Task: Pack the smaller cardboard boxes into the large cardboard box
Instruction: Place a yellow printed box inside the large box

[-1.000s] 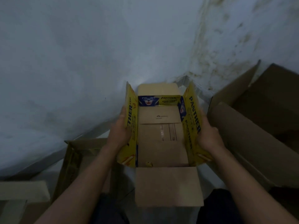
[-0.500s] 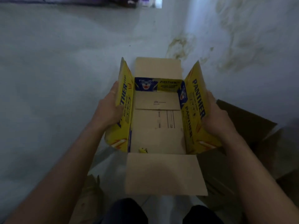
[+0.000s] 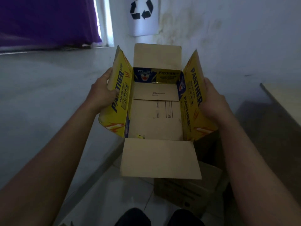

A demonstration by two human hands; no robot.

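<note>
Holding it up off the floor with both arms out, the person has the yellow printed cardboard box with Panther lettering square in front of the chest. All four flaps are thrown open, and its long axis runs straight away from the body. Left grip is clamped on the left side flap, thumb over the printed face, fingers round the back. Right grip mirrors it on the right flap, palm against the outside and thumb at the flap's edge; the fingers there are hidden behind the card. Inside are plain brown bottom flaps and one tiny yellow scrap near the front.

Now, where does it go? Down and to the right sits a dark brown cardboard wall. I'd take that for the large cardboard box, though the shadow is too deep to be sure. That puts the target on the right grip's side and lower than the held box, so the coming move looks like a swing rightward and down, right arm leading. Watch the plain brown closed cardboard box on the white tiled floor, just under the near flap. Those splayed flaps could catch on the way in. A white recycling-symbol sign hangs on the far wall.
</note>
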